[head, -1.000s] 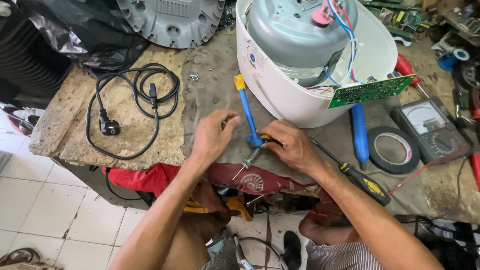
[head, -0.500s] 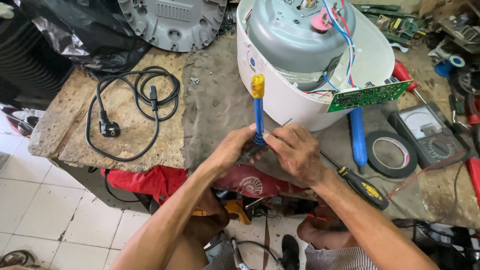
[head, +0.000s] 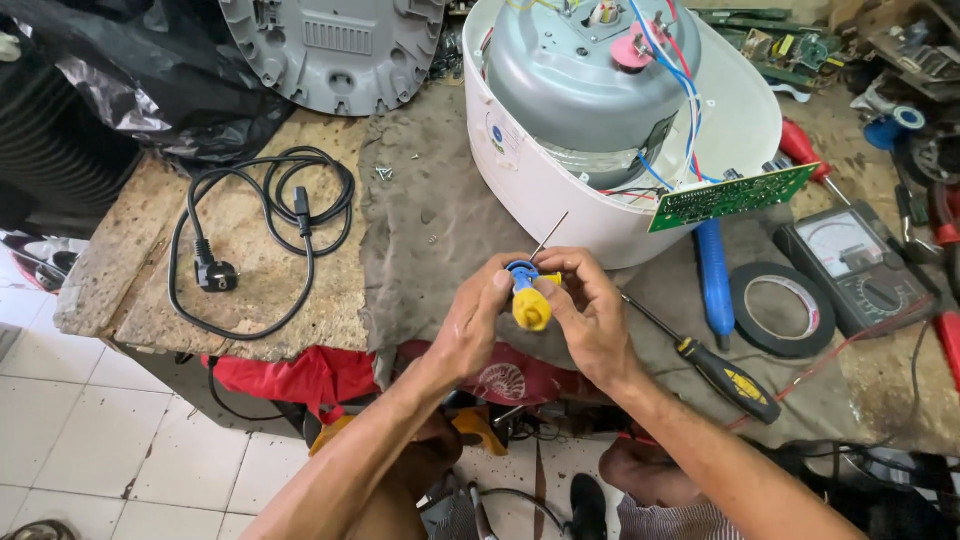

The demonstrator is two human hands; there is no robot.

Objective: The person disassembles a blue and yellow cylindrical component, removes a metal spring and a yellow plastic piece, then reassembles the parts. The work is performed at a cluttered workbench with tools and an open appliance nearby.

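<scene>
My left hand [head: 478, 325] and my right hand [head: 590, 310] both grip a blue and yellow screwdriver [head: 528, 298] above the front edge of the workbench. Its yellow handle end points toward me and its thin metal shaft [head: 550, 235] points away toward a white appliance housing [head: 540, 190]. The housing lies overturned with a grey metal inner pot [head: 590, 80], coloured wires and a green circuit board [head: 730, 195] exposed.
A black power cord [head: 265, 225] lies coiled on the left. Right of my hands lie a black and yellow screwdriver [head: 715, 365], a blue-handled tool [head: 713, 280], a black tape roll [head: 782, 310] and an analog multimeter [head: 850, 262]. A grey round base cover [head: 330, 50] leans at the back.
The screwdriver was picked up from the cloth, held upright with the yellow end up, and is now turned so its handle faces me and its shaft points away.
</scene>
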